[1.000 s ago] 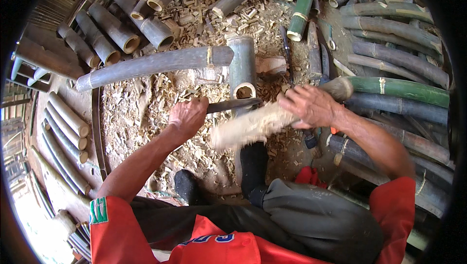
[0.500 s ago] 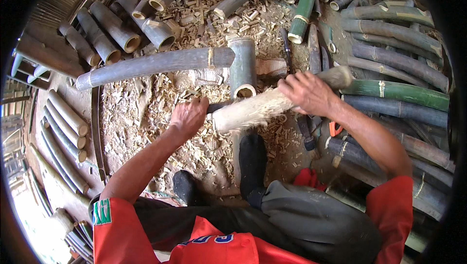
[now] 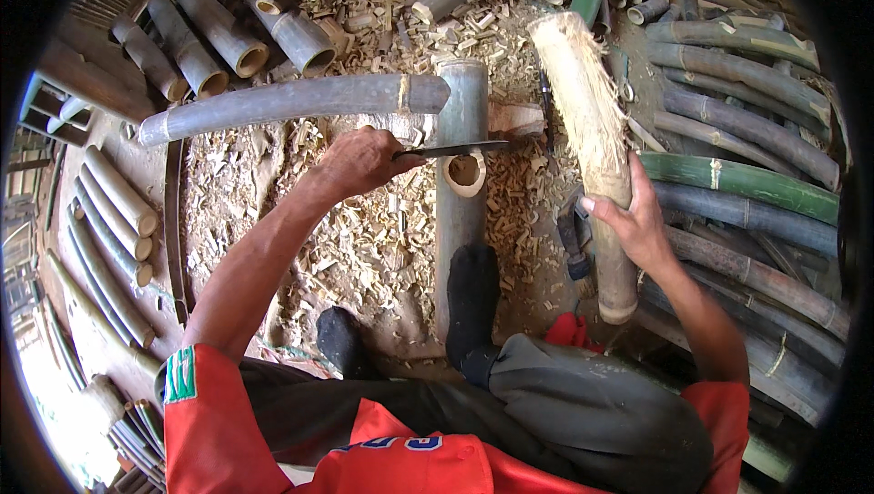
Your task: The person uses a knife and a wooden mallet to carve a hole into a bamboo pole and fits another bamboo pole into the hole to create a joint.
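My left hand (image 3: 360, 162) is closed round the handle of a knife (image 3: 462, 147), its dark blade pointing right. The blade lies just above the cut opening of a bamboo piece (image 3: 460, 212), on which one dark-socked foot (image 3: 472, 285) rests. In my right hand (image 3: 635, 223) is a thick, pale wooden club (image 3: 584, 98), gripped near its lower part with the thumb across it. The club stands nearly upright in the view, its far end and side rough with frayed fibres. The knife handle is mostly hidden by my left fingers.
A long grey bamboo pole (image 3: 291, 107) lies crosswise at the far left. Wood chips (image 3: 364, 239) cover the ground. Bamboo poles (image 3: 756, 184) are stacked on the right, and cut tubes (image 3: 223, 30) lie at the back left. A dark-handled tool (image 3: 574, 244) lies beside the club.
The club has swung from lying across the knife to upright on the right, with my right hand. My left hand and the knife have moved slightly farther away, and the blade now shows.
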Tool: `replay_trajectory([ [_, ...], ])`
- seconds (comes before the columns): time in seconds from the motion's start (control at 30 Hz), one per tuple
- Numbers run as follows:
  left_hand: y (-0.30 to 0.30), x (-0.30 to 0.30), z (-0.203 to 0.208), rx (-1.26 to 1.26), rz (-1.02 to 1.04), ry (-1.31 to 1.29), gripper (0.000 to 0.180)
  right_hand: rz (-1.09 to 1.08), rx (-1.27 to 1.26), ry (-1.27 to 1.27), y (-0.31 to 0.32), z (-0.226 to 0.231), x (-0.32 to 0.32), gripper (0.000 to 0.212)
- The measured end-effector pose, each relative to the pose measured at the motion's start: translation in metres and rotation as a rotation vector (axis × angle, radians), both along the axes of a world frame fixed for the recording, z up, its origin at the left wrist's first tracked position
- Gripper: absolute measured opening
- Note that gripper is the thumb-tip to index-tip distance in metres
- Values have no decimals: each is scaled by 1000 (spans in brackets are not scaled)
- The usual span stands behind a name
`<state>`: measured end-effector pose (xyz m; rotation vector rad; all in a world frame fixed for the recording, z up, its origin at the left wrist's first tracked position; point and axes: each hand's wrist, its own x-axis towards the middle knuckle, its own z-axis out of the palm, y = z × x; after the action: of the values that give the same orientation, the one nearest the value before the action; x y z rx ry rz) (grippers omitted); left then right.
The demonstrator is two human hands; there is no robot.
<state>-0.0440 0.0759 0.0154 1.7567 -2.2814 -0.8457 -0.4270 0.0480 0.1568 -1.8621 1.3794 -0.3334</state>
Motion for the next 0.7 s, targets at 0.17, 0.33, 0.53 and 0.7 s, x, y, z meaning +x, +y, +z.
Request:
replay_trajectory([
  [0.17, -3, -9, -1, 133, 71, -89, 54, 85, 176, 183, 30, -23, -17, 82],
  [0.33, -6, -6, 4, 179, 62, -128, 62, 138, 64, 192, 24, -4, -12, 79],
  [0.53, -10, -3, -5, 210, 40, -150, 63, 119, 363, 439, 11, 21, -2, 82],
  [0.7, -13, -5, -6, 201, 12, -71, 64, 101, 102, 199, 41, -9, -29, 78],
])
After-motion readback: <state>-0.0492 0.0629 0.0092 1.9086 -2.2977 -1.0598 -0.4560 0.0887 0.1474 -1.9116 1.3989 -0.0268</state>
